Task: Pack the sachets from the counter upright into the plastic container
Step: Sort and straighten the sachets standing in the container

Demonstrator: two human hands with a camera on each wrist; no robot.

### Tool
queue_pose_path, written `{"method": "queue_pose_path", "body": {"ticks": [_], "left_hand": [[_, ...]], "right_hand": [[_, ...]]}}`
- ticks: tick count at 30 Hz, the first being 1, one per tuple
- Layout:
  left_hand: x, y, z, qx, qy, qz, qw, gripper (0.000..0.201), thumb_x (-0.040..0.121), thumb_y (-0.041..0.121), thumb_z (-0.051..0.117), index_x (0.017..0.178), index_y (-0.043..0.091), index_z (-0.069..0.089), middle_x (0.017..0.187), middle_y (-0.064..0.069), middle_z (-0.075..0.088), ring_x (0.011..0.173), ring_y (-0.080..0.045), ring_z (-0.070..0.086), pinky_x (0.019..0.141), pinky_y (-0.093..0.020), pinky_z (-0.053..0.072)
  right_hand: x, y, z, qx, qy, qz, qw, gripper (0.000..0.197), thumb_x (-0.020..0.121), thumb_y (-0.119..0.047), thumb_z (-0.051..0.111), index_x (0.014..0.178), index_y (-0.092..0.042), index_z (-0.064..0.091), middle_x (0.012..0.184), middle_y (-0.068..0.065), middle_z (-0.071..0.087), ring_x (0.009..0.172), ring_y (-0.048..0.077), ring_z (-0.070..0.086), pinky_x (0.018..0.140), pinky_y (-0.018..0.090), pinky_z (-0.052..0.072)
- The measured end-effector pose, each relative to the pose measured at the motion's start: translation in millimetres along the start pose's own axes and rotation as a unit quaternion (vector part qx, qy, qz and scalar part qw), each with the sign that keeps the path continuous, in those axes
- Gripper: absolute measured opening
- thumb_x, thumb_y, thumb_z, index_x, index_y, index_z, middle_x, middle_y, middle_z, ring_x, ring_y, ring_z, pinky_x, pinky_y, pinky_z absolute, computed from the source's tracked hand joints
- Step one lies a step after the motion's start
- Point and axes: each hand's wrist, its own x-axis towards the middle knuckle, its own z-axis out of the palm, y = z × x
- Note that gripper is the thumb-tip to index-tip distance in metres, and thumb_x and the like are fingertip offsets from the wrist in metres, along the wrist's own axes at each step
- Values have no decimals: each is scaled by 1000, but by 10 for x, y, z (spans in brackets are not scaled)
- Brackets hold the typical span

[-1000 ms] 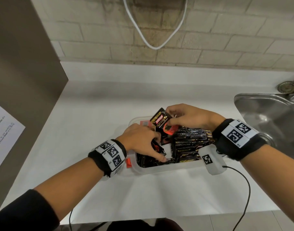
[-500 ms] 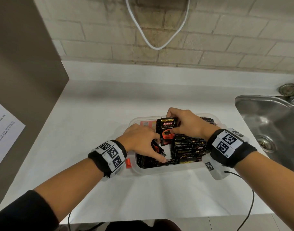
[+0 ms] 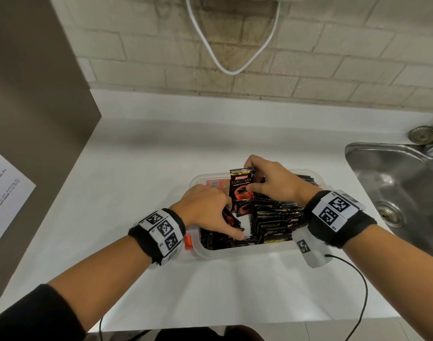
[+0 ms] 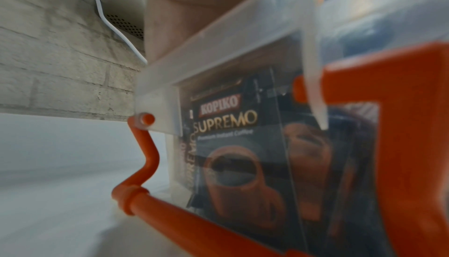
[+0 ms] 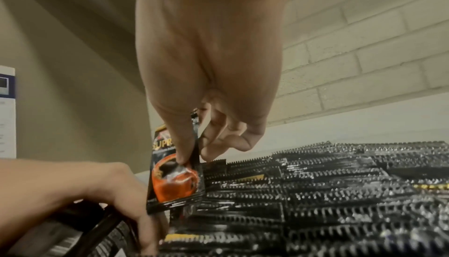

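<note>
Right hand [image 3: 272, 183] pinching upright sachet [image 3: 242, 184] over plastic container [image 3: 247, 251]

The container [image 3: 242, 253] is being kept on the counter [image 3: 136, 168], left of the sink [image 3: 395, 183]. Packed sachets [image 3: 274, 220] are being stood in its right part. One sachet [image 3: 242, 184] is being held upright above the middle by the right hand [image 3: 272, 180], while the left hand [image 3: 205, 210] is being placed inside the left part.

1 plastic container [image 3: 237, 252] on the counter, w/ 1 orange latch [image 3: 188, 241] showing at its left end. Inside it: packed sachets [image 3: 277, 217], too many & too tight to count, plus 1 sachet [image 3: 242, 184] raised above it. 2 hands over the container: left hand [image 3: 205, 210], right hand [image 3: 272, 180].
</note>
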Motion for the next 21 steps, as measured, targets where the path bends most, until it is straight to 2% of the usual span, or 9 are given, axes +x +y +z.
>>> {"method": "queue_pose_path", "body": {"ticks": [4, 6, 8, 10, 12, 14, 18, 21], "left_hand": [[-1, -7, 11, 2, 8, 4, 1000, 87, 50, 105, 38, 87, 32, 68, 69, 12, 62, 66, -9, 58, 60, -29, 47], [0, -8, 13, -1, 11, 7, 1000, 86, 50, 104, 39, 87, 32, 68, 67, 13, 61, 65, -8, 57, 58, -28, 44], [-6, -4, 13, -1, 14, 10, 1000, 86, 50, 105, 39, 86, 33, 68, 65, 13, 60, 63, -7, 56, 55, -28, 39], [-11, -1, 10, 2, 16, 11, 1000, 87, 49, 105, 37, 86, 33, 68, 63, 13, 60, 61, -7, 56, 53, -28, 36], [-14, 0, 12, 6, 15, 11, 1000, 88, 48, 106, 36, 86, 33, 68, 61, 11, 59, 60, -7, 55, 53, -28, 34], [-20, 3, 6, 10, 15, 12, 1000, 88, 49, 106, 36, 85, 32, 67, 60, 11, 59, 59, -8, 55, 52, -28, 32], [-19, 10, -5, 13, 15, 13, 1000, 86, 50, 104, 36, 87, 32, 67, 62, 11, 58, 60, -8, 54, 52, -29, 30], [-30, 6, -6, 12, 19, 15, 1000, 84, 52, 103, 38, 90, 33, 66, 66, 12, 59, 62, -7, 54, 52, -29, 30]], "right_hand": [[-6, 5, -35, 22, 1, 7, 1000, 25, 93, -7, 68, 103, -20, 49, 92, 10, 67, 79, 23, 60, 76, 38, 52], [-11, 20, -9, 7, -8, 10, 1000, 25, 93, -6, 68, 105, -17, 49, 86, 5, 66, 75, 20, 59, 71, 33, 50], [-17, 29, 35, -44, -26, 4, 999, 28, 90, -4, 69, 108, -13, 50, 79, -1, 59, 72, 17, 54, 63, 25, 43], [-18, 33, 76, -111, -35, -13, 993, 34, 85, -5, 73, 111, -11, 51, 86, -1, 54, 81, 18, 49, 66, 25, 36], [-9, 34, 93, -155, -38, -18, 987, 41, 81, -9, 78, 113, -13, 51, 100, 3, 52, 96, 22, 43, 76, 30, 36], [-1, 25, 93, -178, -38, -18, 983, 43, 80, -17, 79, 113, -14, 52, 106, 5, 49, 101, 22, 40, 82, 33, 37], [2, -4, 77, -193, -13, -43, 980, 33, 85, -31, 77, 106, -14, 59, 100, 3, 47, 95, 20, 43, 82, 34, 42], [32, -19, 41, -194, -17, -48, 980, 25, 86, -24, 78, 103, -13, 62, 89, -2, 51, 81, 17, 50, 73, 31, 41]]}}
